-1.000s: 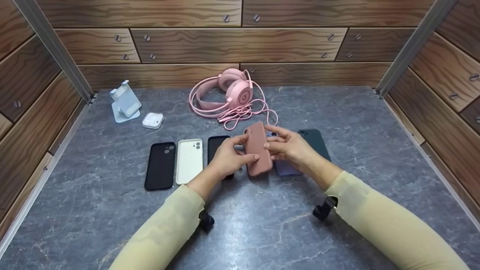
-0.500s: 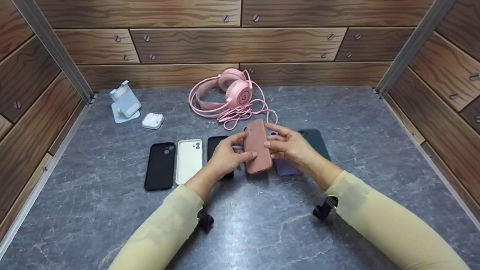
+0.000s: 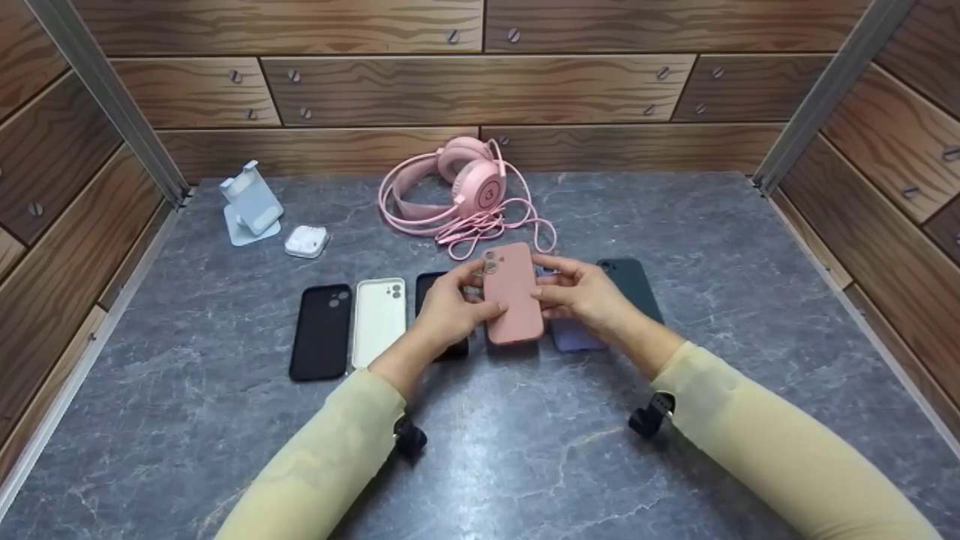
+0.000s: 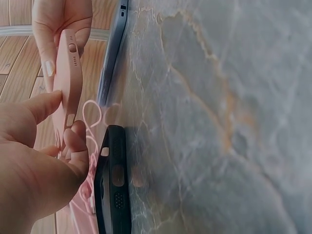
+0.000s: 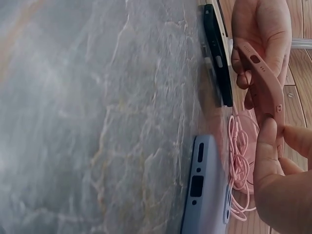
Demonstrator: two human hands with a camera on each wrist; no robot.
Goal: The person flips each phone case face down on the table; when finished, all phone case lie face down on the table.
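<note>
**Pink case held between both hands, long axis running away from the body**

Left hand [image 3: 450, 311] pinching the left edge of the pink phone case [image 3: 512, 294], thumb on its back, fingers curled behind. Right hand [image 3: 581, 294] gripping the opposite edge, fingertips on the right side. Case lifted clear of the grey marble table [image 3: 525, 450], camera cutout at the far end, near end pointing back toward the wrists; both hands about equally close, one per long side. Directly below and beside: a black case [image 4: 113, 185] under the left hand, a lavender case [image 5: 204, 195] under the right, flat and parallel. Farther out: dark green case [image 3: 634, 285], white case [image 3: 379, 321], another black case [image 3: 321, 331], pink headphones [image 3: 469, 187] beyond.
</note>
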